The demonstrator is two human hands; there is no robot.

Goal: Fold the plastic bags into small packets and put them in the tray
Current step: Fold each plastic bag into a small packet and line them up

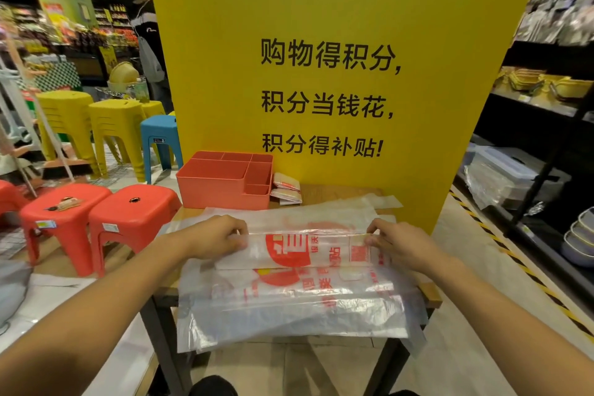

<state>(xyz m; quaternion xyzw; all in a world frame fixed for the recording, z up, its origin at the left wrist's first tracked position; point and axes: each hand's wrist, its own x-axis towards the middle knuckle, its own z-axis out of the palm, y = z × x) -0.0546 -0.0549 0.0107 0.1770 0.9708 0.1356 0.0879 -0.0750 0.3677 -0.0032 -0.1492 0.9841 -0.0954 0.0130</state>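
big yellow sign (321, 10) stands right behind the counter (430, 294). red stools (131, 212) just left of it, blue stool (159, 135) further back, shelf (530, 112) w/ bowls on the rt. top bag (305, 251), thin clear plastic w/ red print, lies folded into a long strip across a flat pile (289, 309) of same bags, which overhangs the counter's near edge. left grip (215, 236) pinches strip's left end, right grip (398, 243) pinches its rt end, fingers curled on the far edge. coral tray (225, 183), rigid, boxy, several compartments, sits back left on counter. 2 packets (286, 190) lie outside it, just beside its rt wall.
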